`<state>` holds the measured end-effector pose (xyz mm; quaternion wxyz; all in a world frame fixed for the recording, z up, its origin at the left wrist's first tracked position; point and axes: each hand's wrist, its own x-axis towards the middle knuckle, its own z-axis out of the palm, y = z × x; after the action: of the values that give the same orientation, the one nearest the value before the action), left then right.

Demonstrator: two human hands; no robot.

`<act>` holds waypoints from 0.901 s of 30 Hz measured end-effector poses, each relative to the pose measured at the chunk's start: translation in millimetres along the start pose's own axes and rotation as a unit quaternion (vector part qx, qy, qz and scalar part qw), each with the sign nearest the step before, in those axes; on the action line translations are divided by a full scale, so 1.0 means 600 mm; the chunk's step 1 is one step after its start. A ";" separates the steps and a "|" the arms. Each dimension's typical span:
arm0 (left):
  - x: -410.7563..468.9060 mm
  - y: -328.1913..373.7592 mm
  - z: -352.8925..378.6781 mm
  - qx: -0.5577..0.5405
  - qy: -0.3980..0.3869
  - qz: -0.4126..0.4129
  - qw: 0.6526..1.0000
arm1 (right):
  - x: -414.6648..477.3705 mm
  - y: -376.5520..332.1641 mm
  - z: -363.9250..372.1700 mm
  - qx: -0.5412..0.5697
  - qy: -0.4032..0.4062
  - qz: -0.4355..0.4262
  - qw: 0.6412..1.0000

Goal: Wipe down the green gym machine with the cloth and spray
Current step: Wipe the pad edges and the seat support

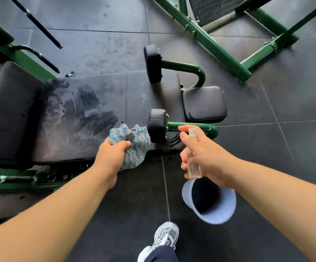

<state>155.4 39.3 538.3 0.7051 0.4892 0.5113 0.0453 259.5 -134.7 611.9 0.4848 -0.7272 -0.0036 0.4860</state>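
Note:
The green gym machine (pixel 189 68) has a long black padded bench (pixel 81 110) with wet smears and dusty streaks on it. My left hand (pixel 112 154) grips a bunched blue-and-beige striped cloth (pixel 134 140) at the bench's near edge, just left of a small black roller pad (pixel 157 123). My right hand (pixel 204 150) holds a small clear spray bottle (pixel 193 163) upright, with the forefinger stretched over its white nozzle, close to the green tube (pixel 191 127) behind the roller pad.
A light blue bucket (pixel 227 208) stands on the dark tiled floor under my right wrist. My grey shoe (pixel 165 235) is below it. Another green frame (pixel 215 44) crosses the top right. Black handles (pixel 42 31) stick out at the top left.

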 end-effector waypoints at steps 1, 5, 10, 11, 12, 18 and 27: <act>0.029 -0.003 0.012 -0.002 -0.004 -0.004 1.000 | 0.025 -0.001 -0.005 0.011 0.015 0.016 1.000; 0.118 -0.011 0.026 0.015 -0.028 -0.004 0.999 | 0.097 0.007 -0.005 -0.049 0.067 -0.012 0.996; 0.210 -0.010 0.001 0.089 -0.079 0.046 0.992 | 0.149 0.002 0.040 -0.051 0.070 -0.075 0.993; 0.234 -0.009 -0.006 0.104 -0.096 0.068 0.988 | 0.167 0.003 0.054 -0.033 0.083 -0.093 0.992; 0.251 -0.011 -0.010 0.118 -0.101 0.087 0.984 | 0.181 0.007 0.063 -0.025 0.093 -0.101 0.990; 0.357 -0.049 0.009 0.113 -0.097 0.132 0.980 | 0.279 0.073 0.091 -0.006 0.152 -0.152 0.977; 0.467 -0.118 0.063 0.046 -0.180 0.194 0.963 | 0.343 0.126 0.077 -0.047 0.176 -0.245 0.952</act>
<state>286.0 136.4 296.3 0.7396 0.6115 0.2725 0.0690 300.2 -44.1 411.1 0.5472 -0.8000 -0.1189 0.2156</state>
